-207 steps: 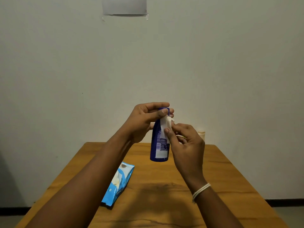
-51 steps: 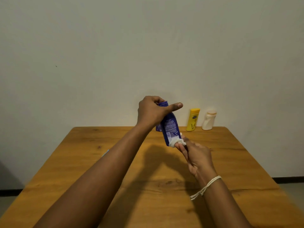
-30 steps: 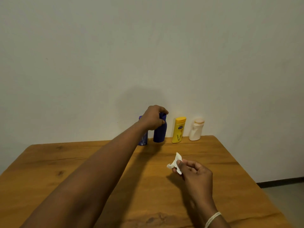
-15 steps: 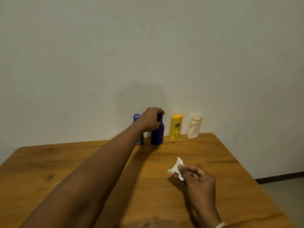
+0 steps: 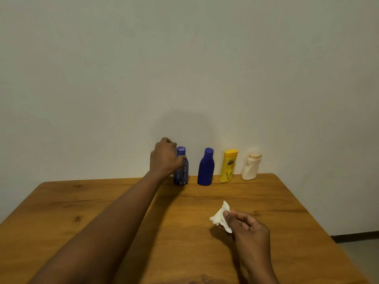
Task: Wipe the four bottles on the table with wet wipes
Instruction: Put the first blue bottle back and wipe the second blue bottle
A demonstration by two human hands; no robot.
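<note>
A row of bottles stands along the far edge of the wooden table (image 5: 123,212), against the wall. From left to right they are a patterned purple bottle (image 5: 182,171), a plain dark blue bottle (image 5: 206,168), a yellow bottle (image 5: 228,165) and a cream bottle (image 5: 251,166). My left hand (image 5: 164,157) reaches out and wraps around the left side of the patterned purple bottle, which stands upright on the table. My right hand (image 5: 249,228) hovers over the table nearer to me, pinching a crumpled white wet wipe (image 5: 220,217).
A plain pale wall rises directly behind the bottles. The table's right edge drops to a grey floor (image 5: 361,255) with a dark skirting strip.
My left hand has let go of the plain dark blue bottle, now standing in the row, and shifted left onto the patterned purple bottle. The right hand with the wipe has barely moved.
</note>
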